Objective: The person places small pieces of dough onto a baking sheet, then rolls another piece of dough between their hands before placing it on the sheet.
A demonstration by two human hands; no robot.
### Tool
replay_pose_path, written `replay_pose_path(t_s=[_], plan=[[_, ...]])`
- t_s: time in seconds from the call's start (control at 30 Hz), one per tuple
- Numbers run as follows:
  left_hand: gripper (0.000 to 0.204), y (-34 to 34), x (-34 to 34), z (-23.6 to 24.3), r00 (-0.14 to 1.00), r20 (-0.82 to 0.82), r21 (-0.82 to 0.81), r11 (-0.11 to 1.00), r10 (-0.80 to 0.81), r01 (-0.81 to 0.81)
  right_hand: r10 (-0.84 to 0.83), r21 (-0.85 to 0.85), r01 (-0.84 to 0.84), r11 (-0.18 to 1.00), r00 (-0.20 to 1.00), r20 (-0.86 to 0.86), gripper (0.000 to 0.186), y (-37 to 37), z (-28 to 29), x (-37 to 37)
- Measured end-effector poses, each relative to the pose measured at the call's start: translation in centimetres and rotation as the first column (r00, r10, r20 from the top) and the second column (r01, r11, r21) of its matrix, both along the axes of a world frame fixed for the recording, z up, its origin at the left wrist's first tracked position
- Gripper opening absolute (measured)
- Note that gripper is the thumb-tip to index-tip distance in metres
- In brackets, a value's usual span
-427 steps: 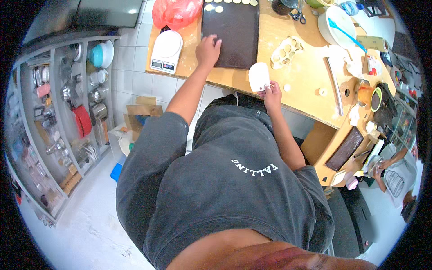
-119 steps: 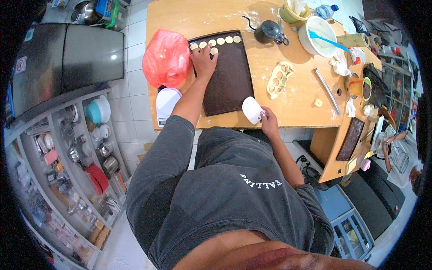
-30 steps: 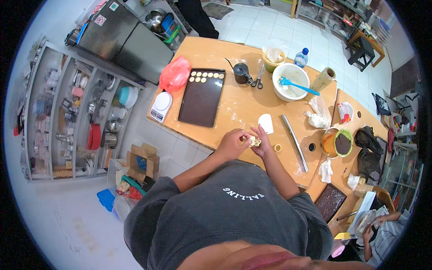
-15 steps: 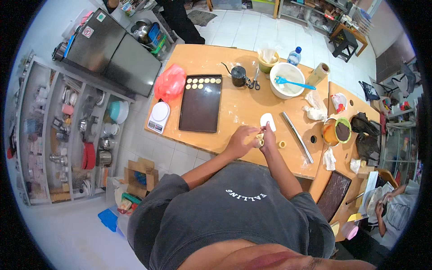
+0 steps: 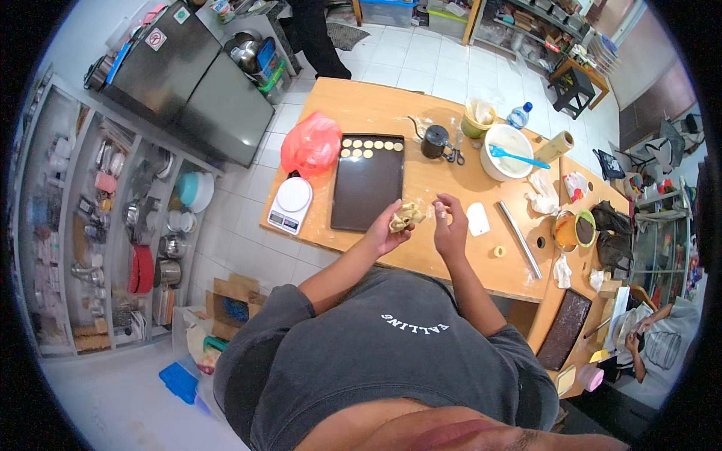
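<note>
My left hand (image 5: 389, 228) is closed around a crumpled lump of pale yellow dough (image 5: 408, 216), held above the near part of the table. Just right of the lump, my right hand (image 5: 450, 227) is raised with thumb and fingers slightly apart, and I see nothing held in it. Beside that hand lies a white flat dough scraper (image 5: 477, 219). A small yellowish ring (image 5: 499, 252) sits nearer the table edge. Further left, a dark baking tray (image 5: 368, 188) carries several thin pale dough rounds in rows at its far end.
A metal rolling pin (image 5: 519, 239) lies to the right. Behind are a white bowl (image 5: 505, 167) with a blue spatula (image 5: 519, 156), a black pot-like device (image 5: 435, 141) and scissors (image 5: 456, 156). A kitchen scale (image 5: 292, 203) and red plastic bag (image 5: 310, 143) flank the tray. Another person (image 5: 653, 338) sits far right.
My hands were together over small dough pieces; now they are apart, and the left one holds the dough lump. The view has shifted, so the table appears further right.
</note>
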State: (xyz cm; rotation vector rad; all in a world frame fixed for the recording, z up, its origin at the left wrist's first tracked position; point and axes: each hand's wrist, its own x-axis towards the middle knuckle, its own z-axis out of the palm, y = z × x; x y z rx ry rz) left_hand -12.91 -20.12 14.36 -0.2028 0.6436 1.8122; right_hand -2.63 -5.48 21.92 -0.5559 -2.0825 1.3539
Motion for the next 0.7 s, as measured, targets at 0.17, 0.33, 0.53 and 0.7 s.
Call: replay_pose_path(t_s=[0.17,0.33,0.53,0.7], plan=[[0.024,-3.9,-2.9,1.3,0.999,-0.014,-0.093,0.994,0.052,-0.053,-0.052,-0.438,0.088,0.895,0.994,0.095,0.028,-2.7,-3.7,-1.3],[0.025,-7.1,-5.0,4.8,0.582,-0.802,-0.096,0.932,0.135,-0.349,-0.091,-0.994,0.098,0.049,0.992,0.093,0.042,-6.2,-8.8,-1.5],[0.027,-7.6,-4.9,12.9,0.164,-0.984,-0.120,0.950,-0.075,-0.287,0.102,-0.995,-0.057,-0.078,0.993,-0.065,0.050,-9.8,-7.1,-4.3],[0.038,-6.8,-3.4,14.2,-0.477,-0.764,-0.348,0.901,-0.433,-0.261,0.021,-0.942,-0.297,-0.158,0.952,-0.304,0.076,-10.2,-5.5,-4.2]])
